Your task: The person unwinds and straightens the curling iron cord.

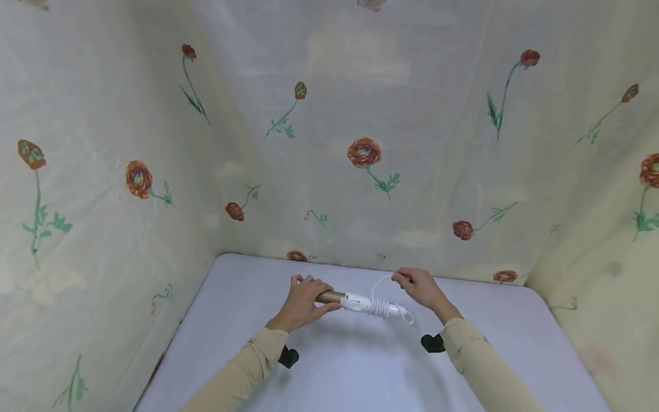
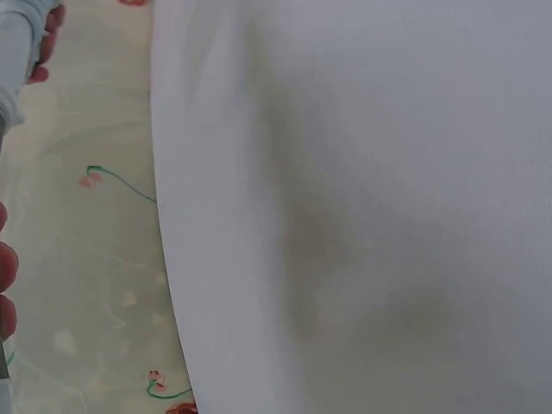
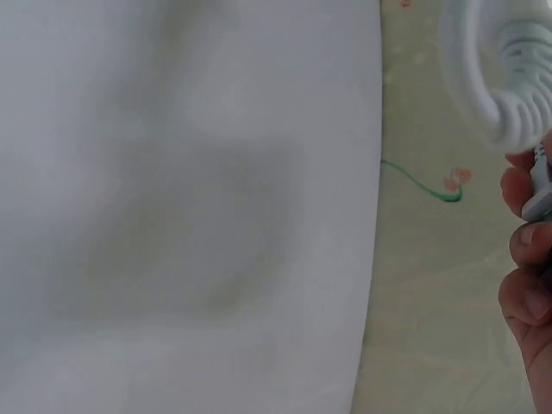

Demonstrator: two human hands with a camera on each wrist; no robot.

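Observation:
A curling iron (image 1: 355, 302) with a white handle and a gold-brown barrel is held up over the table, tilted slightly down to the right. My left hand (image 1: 305, 302) grips the barrel with thumb and fingers. Several turns of white cord (image 1: 380, 308) wrap the handle, and a small loop hangs at its tip. From the coil, a free length of cord rises to my right hand (image 1: 419, 286), which pinches its end. In the right wrist view those fingers hold a white plug (image 3: 539, 194). The left wrist view catches just part of the white handle (image 2: 15, 52) at its edge.
Beneath the hands lies a white-covered table (image 1: 350, 372), with black heart shapes (image 1: 289, 357) near both forearms. Flower-patterned curtains (image 1: 329, 114) enclose the back and both sides. The table's far edge runs just behind the hands.

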